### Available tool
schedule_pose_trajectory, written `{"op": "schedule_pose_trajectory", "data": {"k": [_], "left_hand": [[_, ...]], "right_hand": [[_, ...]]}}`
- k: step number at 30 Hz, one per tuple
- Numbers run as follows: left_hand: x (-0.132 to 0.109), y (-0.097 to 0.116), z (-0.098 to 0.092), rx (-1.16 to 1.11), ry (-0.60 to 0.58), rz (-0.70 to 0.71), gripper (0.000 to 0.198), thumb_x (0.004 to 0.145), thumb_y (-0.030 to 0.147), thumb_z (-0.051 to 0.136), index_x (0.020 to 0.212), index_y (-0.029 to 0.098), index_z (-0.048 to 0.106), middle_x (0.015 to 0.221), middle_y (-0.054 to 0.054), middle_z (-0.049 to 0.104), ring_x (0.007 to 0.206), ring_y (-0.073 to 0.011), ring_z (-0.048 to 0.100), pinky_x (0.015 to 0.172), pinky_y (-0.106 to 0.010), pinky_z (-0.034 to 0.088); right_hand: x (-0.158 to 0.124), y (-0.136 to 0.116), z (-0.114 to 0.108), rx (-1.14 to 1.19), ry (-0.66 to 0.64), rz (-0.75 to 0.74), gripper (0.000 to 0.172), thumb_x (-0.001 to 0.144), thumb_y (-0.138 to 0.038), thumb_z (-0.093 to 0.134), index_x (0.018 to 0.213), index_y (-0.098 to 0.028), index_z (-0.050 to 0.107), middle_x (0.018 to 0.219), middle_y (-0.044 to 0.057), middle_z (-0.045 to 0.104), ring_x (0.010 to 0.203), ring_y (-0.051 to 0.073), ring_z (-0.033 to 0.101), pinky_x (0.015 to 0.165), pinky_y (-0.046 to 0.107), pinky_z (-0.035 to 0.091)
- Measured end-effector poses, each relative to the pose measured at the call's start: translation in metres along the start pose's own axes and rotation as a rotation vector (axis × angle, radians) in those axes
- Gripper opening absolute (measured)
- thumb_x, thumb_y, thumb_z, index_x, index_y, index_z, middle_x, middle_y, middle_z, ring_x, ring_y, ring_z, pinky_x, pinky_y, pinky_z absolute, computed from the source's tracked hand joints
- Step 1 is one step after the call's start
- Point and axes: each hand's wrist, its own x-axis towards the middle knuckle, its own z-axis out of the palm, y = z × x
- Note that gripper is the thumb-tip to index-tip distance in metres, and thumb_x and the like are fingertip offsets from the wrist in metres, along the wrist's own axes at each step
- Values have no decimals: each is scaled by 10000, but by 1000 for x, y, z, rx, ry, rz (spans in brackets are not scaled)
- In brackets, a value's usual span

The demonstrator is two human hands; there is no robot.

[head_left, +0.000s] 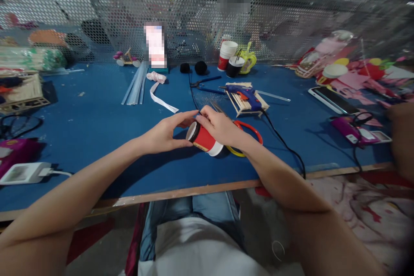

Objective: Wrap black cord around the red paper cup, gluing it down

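Observation:
A red paper cup (207,139) with a white rim lies tilted on its side between my hands, a black band around its left end. My left hand (163,134) spans that banded end, thumb below and fingers above. Over the cup's upper side, my right hand (221,127) is closed, its thumb against the red wall. A thin black cord (193,93) runs from a small black ball (184,67) down to my fingertips; which finger grips it is hidden. Scissors with red and yellow handles (255,129) lie partly under my right wrist.
Behind are a blue glue gun (247,97) on a stick rack, pliers (207,84), a white ribbon (161,101), clear glue sticks (135,84) and stacked cups (226,54). A phone (334,101) lies right. Another person's arm (403,138) shows at the right edge.

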Motion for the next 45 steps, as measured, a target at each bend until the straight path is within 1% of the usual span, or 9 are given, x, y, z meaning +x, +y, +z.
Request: {"op": "schedule_pose_trajectory", "data": {"k": [3,7,13,19,25,29,34,40,45], "left_hand": [[0,1,-1,-29,-19,-72,811,699,317,755,1412,228,380,1247,-134,610,1019,-251,642,914,-442,521],[0,0,0,-168,-37,-125,862,639,312,802,1394,230,396,1196,-123,636,1037,-259,639,925,-456,514],[3,5,5,-300,18,-204,836,637,383,790,1351,177,406,1068,-119,654,1008,-249,635,910,-465,505],[4,18,5,-217,44,-324,809,649,445,750,1317,153,398,978,-82,627,880,-211,635,829,-427,520],[3,27,4,-198,39,-398,695,693,437,692,1268,157,420,929,-64,612,818,-201,630,716,-365,527],[3,28,5,-191,25,-444,668,706,403,678,1269,156,417,919,-53,609,801,-191,622,729,-367,520],[3,27,5,-214,13,-461,640,714,389,666,1254,163,410,879,-37,608,771,-175,604,721,-355,506],[5,31,7,-300,25,-476,638,686,356,677,1232,148,422,849,-23,588,721,-151,574,687,-325,480],[5,31,0,-331,123,-486,651,669,332,719,1242,166,458,836,-6,561,745,-147,553,675,-296,447]], "right_hand": [[-2,-3,0,-10,4,8,219,937,-402,363,801,-230,353,636,-39,471,589,127,458,576,268,293],[-5,-7,3,-35,5,2,189,939,-372,361,814,-231,350,644,-33,466,583,132,450,570,273,279],[-7,-13,7,-94,5,-1,181,932,-349,354,801,-234,305,654,-24,439,570,137,412,567,283,258],[-10,-20,8,-135,-4,7,163,925,-327,351,809,-235,283,667,-13,445,565,144,413,555,284,250],[-14,-31,9,-213,-26,39,111,938,-293,364,859,-214,362,733,22,553,616,152,496,567,268,291],[-16,-38,8,-294,-54,68,96,953,-274,364,912,-195,399,793,45,596,677,166,550,588,267,303],[-16,-41,9,-325,-83,75,116,964,-279,359,939,-179,411,826,61,611,704,177,564,594,276,306],[-14,-32,7,-224,-40,38,113,949,-293,392,917,-194,438,809,39,620,686,165,563,617,283,337],[-5,-6,-16,109,107,5,221,944,-394,411,914,-192,495,890,55,656,817,162,626,725,297,454]]}}
